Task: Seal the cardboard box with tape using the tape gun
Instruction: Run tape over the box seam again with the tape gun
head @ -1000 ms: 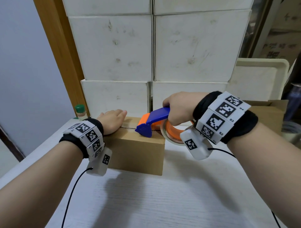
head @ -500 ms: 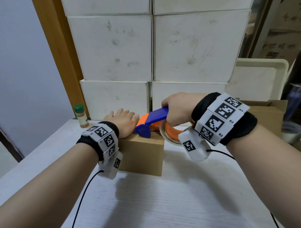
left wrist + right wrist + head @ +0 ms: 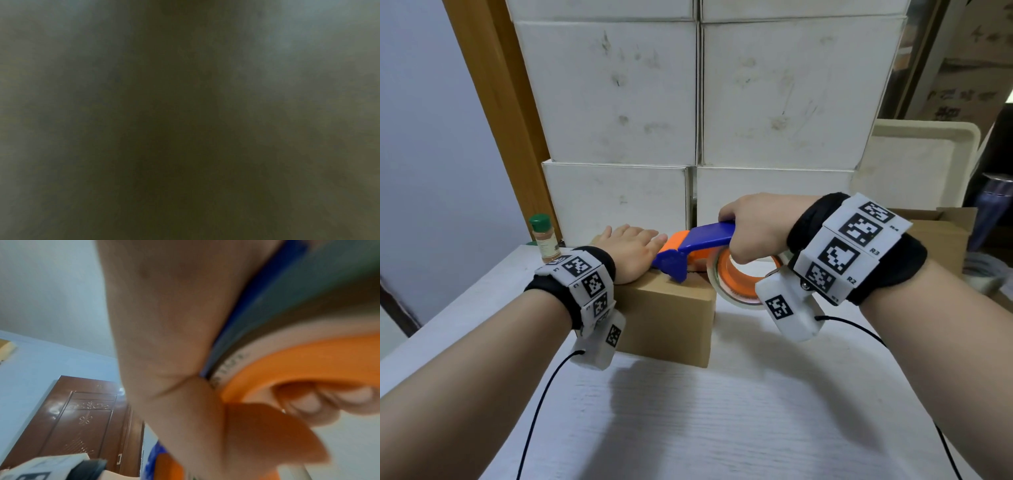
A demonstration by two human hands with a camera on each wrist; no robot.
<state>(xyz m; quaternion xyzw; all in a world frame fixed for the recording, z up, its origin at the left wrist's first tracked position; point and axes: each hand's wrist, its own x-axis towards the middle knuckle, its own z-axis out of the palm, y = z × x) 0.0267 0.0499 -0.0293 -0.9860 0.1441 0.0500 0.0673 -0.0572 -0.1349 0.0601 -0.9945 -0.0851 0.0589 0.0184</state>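
A small brown cardboard box (image 3: 671, 322) sits on the white table (image 3: 722, 428). My left hand (image 3: 631, 251) lies flat on the box's top with straight fingers, right beside the nose of the tape gun. My right hand (image 3: 753, 226) grips the blue and orange tape gun (image 3: 695, 245) by its handle, fingers curled through the orange tape roll (image 3: 736, 279). The gun's blue nose touches the box top near its right edge. In the right wrist view, my fingers (image 3: 308, 402) wrap inside the orange roll core (image 3: 298, 353). The left wrist view is dark and blurred.
White boxes (image 3: 774, 96) are stacked against the back. A green-capped spice jar (image 3: 544, 236) stands at the back left by a wooden post (image 3: 493, 102). An open cardboard box (image 3: 941, 236) and a white tray (image 3: 917, 164) are at the right.
My left hand slid right along the box top toward the tape gun's nose. The right hand and tape gun barely moved, drawn slightly toward the box's right edge.
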